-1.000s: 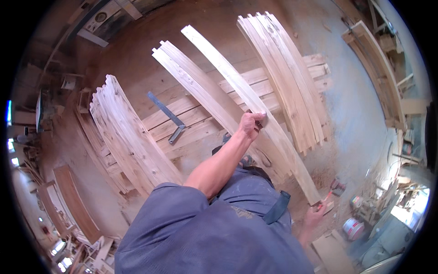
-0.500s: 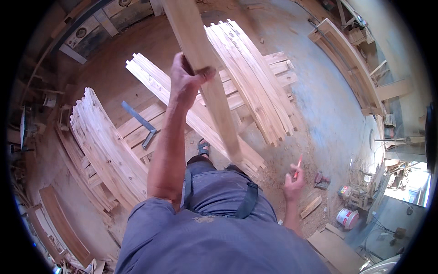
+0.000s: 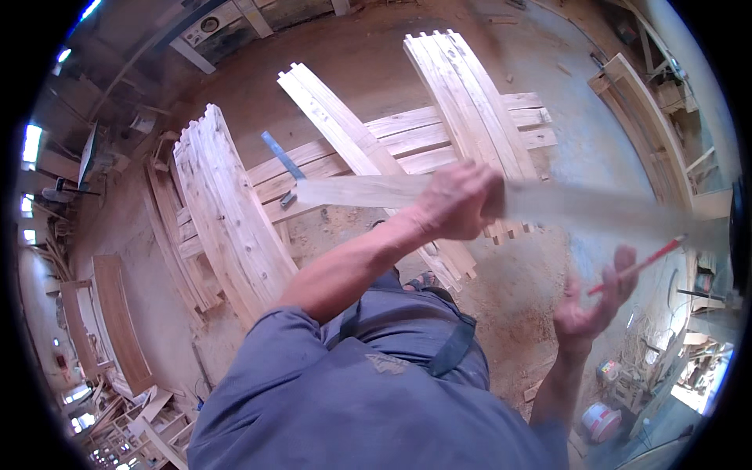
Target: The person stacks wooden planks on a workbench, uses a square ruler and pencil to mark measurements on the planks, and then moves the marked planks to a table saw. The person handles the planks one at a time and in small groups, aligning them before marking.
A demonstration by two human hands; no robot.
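My left hand (image 3: 462,202) is closed around a long, pale wooden board (image 3: 352,190), held level across the middle of the view above the lumber. Its right part is smeared by motion. Lower right, below that end, my right hand (image 3: 593,309) has a thin red pencil (image 3: 656,254) between its fingers, other fingers partly spread. A metal try square (image 3: 283,157) lies on the planks left of the held board. Beneath it, pale boards are stacked crosswise: a left stack (image 3: 227,204), a middle pair (image 3: 333,117) and a right stack (image 3: 470,94).
Several planks (image 3: 407,125) run crosswise under the stacks. A white and red bucket (image 3: 601,421) stands on the floor at lower right. Framed wooden panels lean at the right (image 3: 654,125) and lower left (image 3: 121,321). Sawdust and shavings cover the floor (image 3: 501,329).
My left hand has swung the board from steeply upright to level and moved right. My right hand has risen and moved right with the pencil. The view has shifted.
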